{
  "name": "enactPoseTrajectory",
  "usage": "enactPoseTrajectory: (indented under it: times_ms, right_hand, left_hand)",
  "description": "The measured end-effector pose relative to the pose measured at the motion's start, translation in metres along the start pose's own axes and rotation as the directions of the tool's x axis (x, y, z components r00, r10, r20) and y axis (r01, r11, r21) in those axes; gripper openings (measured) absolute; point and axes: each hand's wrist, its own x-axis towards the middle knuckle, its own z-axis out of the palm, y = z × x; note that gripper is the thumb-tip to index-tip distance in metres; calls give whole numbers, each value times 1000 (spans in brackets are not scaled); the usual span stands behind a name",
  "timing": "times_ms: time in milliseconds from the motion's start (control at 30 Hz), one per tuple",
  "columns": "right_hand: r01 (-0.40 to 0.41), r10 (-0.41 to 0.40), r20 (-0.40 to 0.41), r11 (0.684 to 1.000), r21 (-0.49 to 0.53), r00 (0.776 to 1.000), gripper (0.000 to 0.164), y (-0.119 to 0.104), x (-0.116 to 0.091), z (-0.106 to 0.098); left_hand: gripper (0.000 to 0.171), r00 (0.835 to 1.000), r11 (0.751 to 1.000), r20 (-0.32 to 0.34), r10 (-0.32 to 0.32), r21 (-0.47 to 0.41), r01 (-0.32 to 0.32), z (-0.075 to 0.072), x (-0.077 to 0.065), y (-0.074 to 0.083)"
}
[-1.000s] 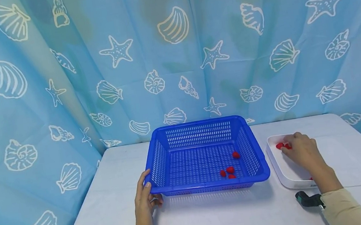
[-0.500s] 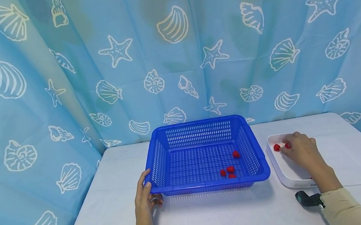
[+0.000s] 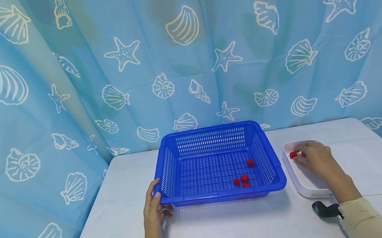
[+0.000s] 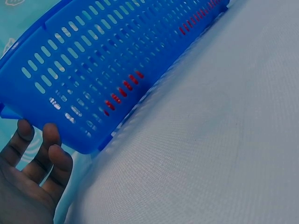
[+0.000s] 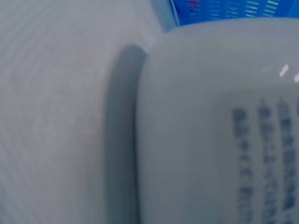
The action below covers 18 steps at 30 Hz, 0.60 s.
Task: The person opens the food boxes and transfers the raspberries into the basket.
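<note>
My left hand (image 3: 152,218) grips the front left corner of a blue perforated basket (image 3: 219,194), index finger and thumb at its rim. In the left wrist view, the other fingers (image 4: 60,158) are bent below the corner. Several small red berries lie on the basket's right side, one red berry (image 3: 244,178) near the front. My right hand (image 3: 319,160) reaches into a white tub (image 3: 295,181), thumb and fingers curled round a red berry mostly hidden by them. Another red berry (image 3: 292,154) sits just left of the fingertips. In the right wrist view, the tub's printed side (image 5: 196,121) hides the hand.
A flat translucent lid-like sheet (image 3: 369,176) lies right of the tub on the white table (image 3: 206,233). A black device (image 3: 326,210) is at the right wrist. Behind the table hangs a blue curtain (image 3: 183,63) with shell prints.
My right hand has shifted slightly left inside the tub, covering more of one red berry. The other berry moved a little left early on. My left hand stays at the basket corner.
</note>
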Motion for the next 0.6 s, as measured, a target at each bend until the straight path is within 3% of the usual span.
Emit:
enactPoseTrajectory:
  times_ms: [200, 433, 600]
  right_hand:
    - [1, -1, -40, 1000, 5, 999, 19, -1, 1, -1]
    - [0, 0, -1, 1000, -7, 1000, 39, -2, 0, 0]
    - [35, -36, -8, 997, -72, 999, 37, 0, 1, 4]
  left_hand:
    - [48, 1000, 1000, -7, -2, 1, 2, 0, 0, -1]
    - [48, 1000, 1000, -11, -4, -1, 4, -1, 1, -1]
    - [48, 1000, 1000, -1, -8, 2, 8, -1, 1, -3]
